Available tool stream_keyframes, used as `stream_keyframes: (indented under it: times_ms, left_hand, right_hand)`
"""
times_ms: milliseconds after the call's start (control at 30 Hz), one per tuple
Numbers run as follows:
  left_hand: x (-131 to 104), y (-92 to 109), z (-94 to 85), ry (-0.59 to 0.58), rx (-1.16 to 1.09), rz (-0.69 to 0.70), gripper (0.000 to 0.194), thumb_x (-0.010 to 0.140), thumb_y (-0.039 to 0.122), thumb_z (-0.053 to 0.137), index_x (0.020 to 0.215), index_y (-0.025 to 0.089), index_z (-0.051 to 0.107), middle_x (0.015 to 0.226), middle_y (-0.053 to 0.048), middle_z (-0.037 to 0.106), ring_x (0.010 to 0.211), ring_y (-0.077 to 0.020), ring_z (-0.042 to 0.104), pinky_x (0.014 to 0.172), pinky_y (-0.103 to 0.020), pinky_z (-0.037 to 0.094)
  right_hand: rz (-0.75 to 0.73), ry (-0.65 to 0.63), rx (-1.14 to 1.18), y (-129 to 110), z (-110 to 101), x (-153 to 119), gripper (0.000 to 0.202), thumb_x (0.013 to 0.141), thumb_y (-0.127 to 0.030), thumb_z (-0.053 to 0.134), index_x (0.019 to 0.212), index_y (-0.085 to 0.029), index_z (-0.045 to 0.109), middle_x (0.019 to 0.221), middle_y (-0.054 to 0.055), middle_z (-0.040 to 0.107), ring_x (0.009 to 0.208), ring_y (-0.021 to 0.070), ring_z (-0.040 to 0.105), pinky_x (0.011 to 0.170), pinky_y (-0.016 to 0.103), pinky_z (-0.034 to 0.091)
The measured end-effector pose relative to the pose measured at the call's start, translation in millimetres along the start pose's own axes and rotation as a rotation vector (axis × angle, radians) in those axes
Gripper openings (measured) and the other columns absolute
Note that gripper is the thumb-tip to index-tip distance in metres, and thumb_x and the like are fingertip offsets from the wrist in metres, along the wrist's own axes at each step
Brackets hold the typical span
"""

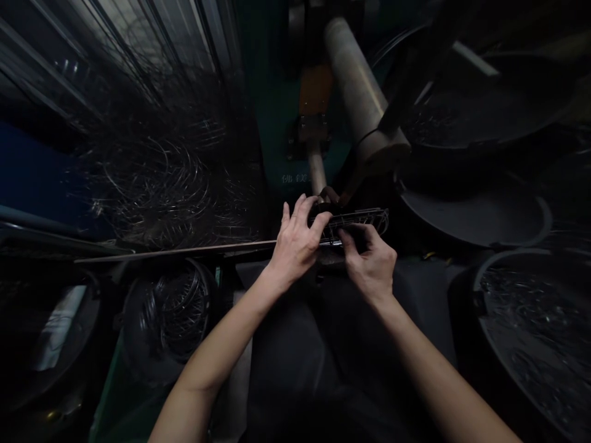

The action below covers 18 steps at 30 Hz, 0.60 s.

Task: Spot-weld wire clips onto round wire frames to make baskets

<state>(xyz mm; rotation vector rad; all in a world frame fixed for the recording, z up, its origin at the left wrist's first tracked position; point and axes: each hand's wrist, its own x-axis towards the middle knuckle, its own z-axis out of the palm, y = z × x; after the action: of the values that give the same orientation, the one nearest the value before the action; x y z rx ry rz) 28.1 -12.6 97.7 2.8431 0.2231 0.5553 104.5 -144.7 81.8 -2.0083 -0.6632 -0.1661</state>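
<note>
A dark wire frame point(379, 219) made of several thin bars lies level under the machine's head. My right hand point(372, 261) grips its near side between thumb and curled fingers. At its left end is my left hand point(295, 240), with the thumb against the wires and the other fingers arched over them, somewhat apart. The left fingertips are partly hidden in shadow. Just above the hands, a metal rod point(316, 167) comes down from the machine to a dark tip. A thick grey cylinder point(357, 80) slants beside it.
A long thin strip point(207, 249) runs left from my left hand. Loose bent wires point(161, 178) are heaped behind it. A round tub point(129, 332) with wire rings stands at lower left. At right are a tub of small wire pieces point(482, 289) and a shallow dark pan point(545, 215).
</note>
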Motion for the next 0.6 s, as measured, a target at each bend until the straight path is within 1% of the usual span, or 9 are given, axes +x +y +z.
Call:
stream_keyframes:
  times_ms: [300, 433, 600]
  left_hand:
    - [13, -3, 2.0, 0.022, 0.01, 0.005, 0.053, 0.077, 0.002, 0.055, 0.127, 0.018, 0.044, 0.147, -0.016, 0.038, 0.145, -0.0332, 0.027, 0.116, -0.058, 0.026]
    - [18, -5, 3.3, 0.022, 0.014, -0.003, 0.052, 0.078, 0.002, 0.055, 0.126, 0.018, 0.046, 0.146, -0.017, 0.039, 0.145, -0.0331, 0.028, 0.117, -0.058, 0.025]
    - [19, -8, 9.3, 0.031, 0.037, 0.019, 0.047, 0.082, 0.006, 0.054, 0.126, 0.018, 0.046, 0.148, -0.017, 0.038, 0.145, -0.0326, 0.027, 0.116, -0.058, 0.026]
  right_hand:
    - [-0.025, 0.034, 0.014, 5, 4, 10, 0.028, 0.088, -0.044, 0.054, 0.091, -0.018, 0.063, 0.085, 0.006, 0.069, 0.075, 0.0175, 0.064, 0.07, 0.028, 0.049]
    - [-0.027, 0.025, 0.006, 6, 6, 14, 0.029, 0.088, -0.046, 0.053, 0.091, -0.019, 0.062, 0.086, 0.006, 0.069, 0.076, 0.0179, 0.064, 0.072, 0.029, 0.05]
    - [-0.052, 0.035, 0.023, 15, 8, 13, 0.027, 0.089, -0.043, 0.053, 0.094, -0.018, 0.062, 0.088, 0.006, 0.068, 0.078, 0.0172, 0.064, 0.072, 0.029, 0.049]
